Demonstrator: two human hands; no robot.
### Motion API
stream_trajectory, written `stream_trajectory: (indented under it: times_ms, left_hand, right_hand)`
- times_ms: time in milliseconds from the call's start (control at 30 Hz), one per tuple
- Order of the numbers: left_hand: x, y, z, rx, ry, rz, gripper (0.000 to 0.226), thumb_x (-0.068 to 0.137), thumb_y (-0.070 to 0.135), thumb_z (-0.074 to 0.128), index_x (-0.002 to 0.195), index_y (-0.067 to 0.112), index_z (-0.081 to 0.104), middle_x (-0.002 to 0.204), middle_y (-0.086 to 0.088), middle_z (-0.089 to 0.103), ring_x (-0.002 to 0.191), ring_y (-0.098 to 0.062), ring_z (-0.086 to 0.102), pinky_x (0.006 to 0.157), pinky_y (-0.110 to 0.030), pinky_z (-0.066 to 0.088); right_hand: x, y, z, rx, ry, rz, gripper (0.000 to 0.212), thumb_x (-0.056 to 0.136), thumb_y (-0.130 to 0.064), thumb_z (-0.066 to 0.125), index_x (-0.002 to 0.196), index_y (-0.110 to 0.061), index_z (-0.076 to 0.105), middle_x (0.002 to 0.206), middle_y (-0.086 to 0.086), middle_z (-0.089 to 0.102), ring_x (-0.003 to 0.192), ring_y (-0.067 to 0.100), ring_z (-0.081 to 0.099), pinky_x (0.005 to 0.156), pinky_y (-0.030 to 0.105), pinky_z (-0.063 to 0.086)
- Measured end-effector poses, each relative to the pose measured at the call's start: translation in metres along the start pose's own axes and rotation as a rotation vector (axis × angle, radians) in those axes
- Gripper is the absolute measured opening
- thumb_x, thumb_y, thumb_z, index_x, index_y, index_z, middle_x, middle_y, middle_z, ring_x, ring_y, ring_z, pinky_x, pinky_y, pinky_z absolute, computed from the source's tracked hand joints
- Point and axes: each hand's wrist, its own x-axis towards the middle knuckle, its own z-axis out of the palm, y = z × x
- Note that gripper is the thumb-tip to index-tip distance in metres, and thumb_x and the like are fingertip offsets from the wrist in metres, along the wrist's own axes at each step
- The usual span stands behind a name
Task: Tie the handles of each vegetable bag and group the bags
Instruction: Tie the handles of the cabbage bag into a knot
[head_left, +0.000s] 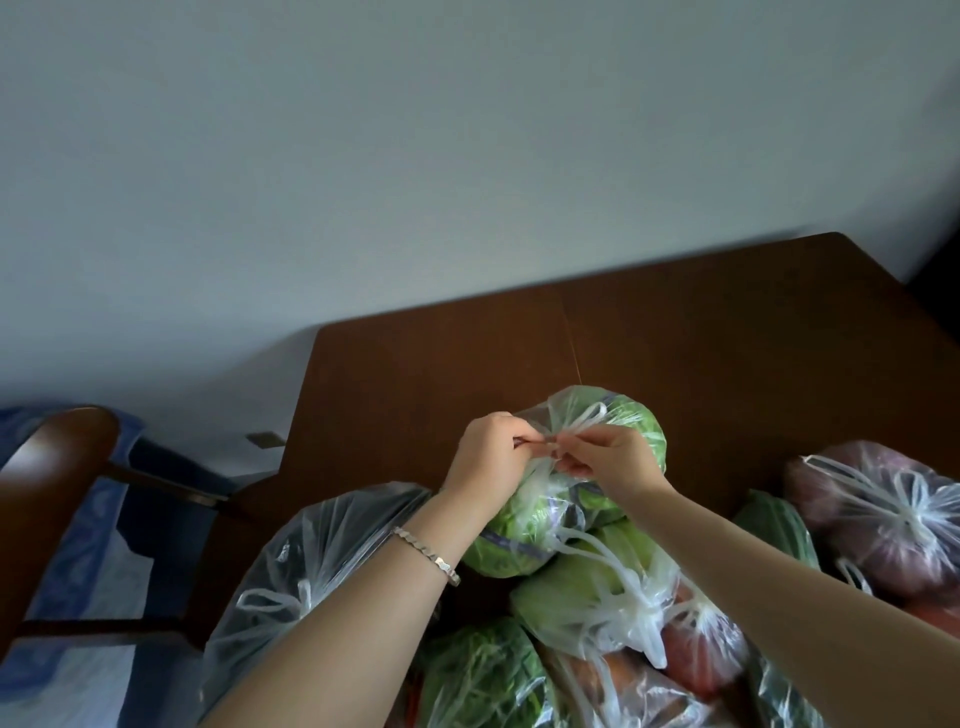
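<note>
A clear plastic bag with a green cabbage (631, 421) sits on the brown table (701, 343), in front of me. My left hand (488, 460) pinches one of its white handles (587, 415) and my right hand (615, 460) pinches the other, fingertips close together over the top of the bag. Nearer me lie other bags: a tied one with pale greens (597, 597), a leafy green one (483, 675), a tied bag of reddish vegetables (893, 514) at the right, a red and orange one (701, 660), and a clear bag (301, 561) under my left forearm.
A dark wooden chair (62, 467) stands left of the table, over a blue and white cloth (78, 571). The far half of the tabletop is bare wood up to a grey wall (415, 156). A green vegetable bag (774, 525) lies between the right bags.
</note>
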Motion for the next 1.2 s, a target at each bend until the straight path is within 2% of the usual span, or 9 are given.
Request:
stream_trajectory:
  times_ms: [100,200,300,367,467,600,767,1000,1200]
  left_hand:
    - [-0.001,-0.006,-0.001,0.006,-0.023,-0.029,0.02,0.081,0.017,0.068,0.099,0.01,0.072,0.097,-0.004,0.071,0.081,-0.006,0.058,0.068,-0.003,0.042]
    - [-0.001,-0.005,0.003,-0.036,-0.143,-0.036,0.022,0.085,0.016,0.064,0.105,0.009,0.07,0.104,-0.006,0.07,0.093,-0.016,0.064,0.087,-0.029,0.05]
    - [-0.001,-0.003,0.007,-0.018,-0.174,-0.05,0.021,0.085,0.025,0.064,0.097,0.011,0.073,0.093,-0.006,0.069,0.083,-0.018,0.061,0.075,-0.032,0.048]
    - [-0.001,-0.005,0.009,-0.025,-0.151,-0.073,0.021,0.084,0.028,0.065,0.092,0.01,0.073,0.087,-0.005,0.068,0.075,-0.014,0.055,0.067,-0.027,0.041]
    - [-0.002,-0.005,0.012,-0.116,-0.13,-0.171,0.025,0.083,0.032,0.066,0.09,0.01,0.073,0.08,-0.002,0.069,0.068,-0.01,0.055,0.062,-0.023,0.04]
    - [0.002,-0.003,0.009,-0.205,-0.159,-0.326,0.027,0.08,0.034,0.068,0.093,0.01,0.071,0.084,-0.001,0.067,0.077,-0.012,0.059,0.072,-0.025,0.046]
    - [-0.005,-0.005,0.007,-0.309,-0.188,-0.36,0.022,0.077,0.031,0.073,0.062,0.018,0.065,0.04,0.012,0.047,0.044,-0.002,0.04,0.05,-0.019,0.031]
    - [-0.013,0.0,0.016,-0.337,-0.078,-0.356,0.019,0.079,0.024,0.071,0.083,0.005,0.071,0.062,0.005,0.059,0.06,-0.007,0.051,0.057,-0.019,0.038]
    - [-0.023,-0.003,0.024,-0.247,0.017,-0.266,0.02,0.084,0.022,0.065,0.095,0.006,0.069,0.09,-0.006,0.069,0.075,-0.01,0.055,0.057,-0.01,0.037]
  right_hand:
    - [0.001,0.002,0.005,-0.02,0.07,-0.013,0.027,0.085,-0.014,0.063,0.059,-0.016,0.068,0.066,0.01,0.069,0.067,0.024,0.064,0.071,0.038,0.054]
    - [0.002,0.004,0.008,-0.043,0.093,-0.021,0.028,0.086,-0.012,0.06,0.059,-0.013,0.066,0.055,0.001,0.063,0.05,0.009,0.057,0.054,0.021,0.049]
    - [0.003,0.005,0.01,-0.115,0.126,-0.031,0.021,0.085,-0.014,0.062,0.065,-0.01,0.066,0.048,-0.004,0.057,0.038,0.002,0.045,0.039,0.012,0.035]
    - [0.003,0.005,0.011,-0.116,0.156,-0.009,0.01,0.081,-0.02,0.068,0.081,-0.01,0.065,0.057,0.0,0.063,0.044,0.006,0.051,0.042,0.015,0.04]
    - [0.001,0.005,0.01,-0.128,0.154,-0.017,0.031,0.077,-0.025,0.072,0.099,-0.017,0.051,0.071,0.003,0.069,0.057,0.013,0.06,0.049,0.022,0.045]
    - [-0.006,0.006,0.007,-0.379,0.054,-0.237,0.028,0.08,-0.015,0.068,0.107,-0.017,0.06,0.083,0.005,0.069,0.072,0.014,0.063,0.063,0.021,0.052]
    - [-0.01,0.001,0.007,-0.839,-0.041,-0.489,0.021,0.081,0.0,0.054,0.097,0.001,0.067,0.094,0.019,0.063,0.085,0.036,0.059,0.074,0.046,0.049]
    - [-0.008,-0.006,0.013,-1.068,-0.066,-0.415,0.025,0.087,-0.006,0.048,0.11,0.0,0.058,0.114,0.017,0.056,0.105,0.032,0.053,0.083,0.037,0.042]
    - [-0.016,-0.002,0.005,-0.694,0.006,-0.364,0.007,0.079,-0.007,0.061,0.082,-0.003,0.066,0.068,0.003,0.056,0.063,0.018,0.05,0.058,0.029,0.039]
